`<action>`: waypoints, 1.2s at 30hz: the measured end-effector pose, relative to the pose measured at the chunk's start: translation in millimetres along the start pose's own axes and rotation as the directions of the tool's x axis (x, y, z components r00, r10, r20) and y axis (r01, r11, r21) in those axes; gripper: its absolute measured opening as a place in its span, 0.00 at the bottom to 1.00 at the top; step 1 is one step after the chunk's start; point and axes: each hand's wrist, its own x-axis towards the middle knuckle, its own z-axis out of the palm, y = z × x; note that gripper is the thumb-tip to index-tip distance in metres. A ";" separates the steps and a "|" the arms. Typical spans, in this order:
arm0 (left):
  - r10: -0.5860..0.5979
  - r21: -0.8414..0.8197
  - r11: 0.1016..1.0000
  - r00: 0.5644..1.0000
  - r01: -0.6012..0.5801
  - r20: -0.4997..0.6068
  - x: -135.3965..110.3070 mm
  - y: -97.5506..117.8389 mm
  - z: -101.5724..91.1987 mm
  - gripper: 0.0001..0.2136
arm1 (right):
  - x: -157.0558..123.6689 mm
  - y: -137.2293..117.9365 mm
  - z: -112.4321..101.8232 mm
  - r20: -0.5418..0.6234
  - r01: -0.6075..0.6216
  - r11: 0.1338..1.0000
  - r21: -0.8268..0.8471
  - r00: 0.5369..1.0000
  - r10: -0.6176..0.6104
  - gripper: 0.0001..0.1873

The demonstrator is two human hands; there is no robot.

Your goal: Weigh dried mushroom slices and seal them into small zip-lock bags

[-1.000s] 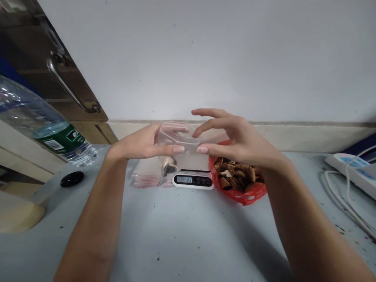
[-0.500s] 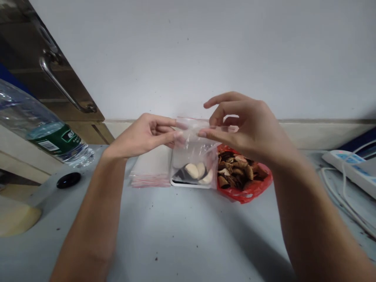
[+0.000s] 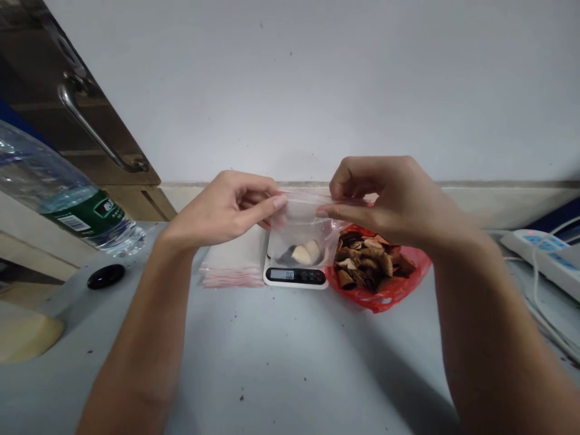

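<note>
A clear zip bag hangs between my two hands over a small digital scale, whose display seems to read 0.8. Pale, rounded slices and something dark lie in the bag's bottom. My left hand pinches the bag's upper left edge between thumb and fingers. At the upper right edge, my right hand closes on the bag the same way. Left of the scale lies a stack of flat zip bags with red seal lines. A red plastic bag of dried brown slices stands to the right.
At the left are a water bottle with a green label, a black oval object and a pale yellowish object. A white power strip with cables lies at the right. The wall rises behind the table.
The bag has moved up and back slightly, uncovering the scale's display and buttons. My right hand's raised fingers have come down onto the bag's edge.
</note>
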 end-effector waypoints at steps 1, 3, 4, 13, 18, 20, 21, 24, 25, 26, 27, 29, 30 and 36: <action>0.020 0.031 0.999 1.000 -0.019 -0.020 0.0 1.0 0.8 0.13 | -0.2 -0.6 -0.1 -0.001 0.006 1.000 0.013 1.000 -0.006 0.15; 0.061 0.099 0.994 0.996 -0.054 -0.065 -0.1 3.2 2.7 0.13 | -0.3 -3.0 0.8 0.004 0.004 0.999 0.037 1.000 -0.004 0.12; 0.078 0.131 0.989 0.994 -0.067 -0.080 0.0 4.4 3.8 0.13 | 0.0 -4.5 1.8 0.018 -0.001 0.999 0.043 1.000 0.000 0.12; 0.084 0.251 0.966 0.994 -0.065 -0.069 1.0 9.0 8.9 0.13 | 3.2 -11.7 17.1 0.035 0.011 0.999 0.034 0.999 -0.012 0.09; 0.138 0.227 0.967 0.987 -0.116 -0.084 0.3 9.4 11.6 0.11 | 2.7 -14.6 19.3 0.018 0.005 1.000 0.010 1.000 -0.005 0.10; 0.142 0.223 0.967 0.987 -0.123 -0.074 0.9 8.5 12.6 0.10 | 2.3 -14.2 20.1 0.014 -0.001 1.000 0.019 1.000 0.001 0.10; 0.142 0.231 0.965 0.988 -0.123 -0.067 1.5 7.6 13.0 0.10 | 2.2 -13.3 20.5 0.015 -0.004 1.000 0.028 1.000 0.004 0.09; 0.165 0.285 0.947 0.986 -0.149 -0.035 3.6 3.8 12.7 0.11 | 1.4 -7.7 21.6 0.032 -0.013 0.998 0.065 0.999 0.011 0.09; 0.176 0.303 0.939 0.984 -0.160 -0.025 4.1 2.4 12.0 0.11 | 1.2 -5.2 21.7 0.039 -0.017 0.997 0.074 0.999 0.014 0.10; 0.181 0.319 0.933 0.983 -0.167 -0.014 4.4 1.2 10.9 0.12 | 0.9 -2.6 21.5 0.044 -0.019 0.997 0.078 0.999 0.016 0.11; 0.178 0.331 0.929 0.984 -0.167 -0.001 4.3 0.2 9.5 0.12 | 0.7 0.1 21.1 0.049 -0.022 0.997 0.077 0.999 0.018 0.12; 0.150 0.345 0.927 0.989 -0.147 0.018 3.4 -0.8 5.5 0.12 | 0.5 4.9 19.5 0.054 -0.020 0.998 0.062 0.998 0.017 0.12; 0.132 0.351 0.927 0.991 -0.131 0.024 2.6 -0.9 3.1 0.12 | 0.5 7.1 18.4 0.052 -0.014 0.999 0.050 0.999 0.012 0.12; 0.057 0.379 0.924 0.998 -0.056 0.007 -2.5 0.0 -9.0 0.12 | 0.4 17.4 9.0 0.052 -0.012 1.000 0.028 0.999 0.011 0.10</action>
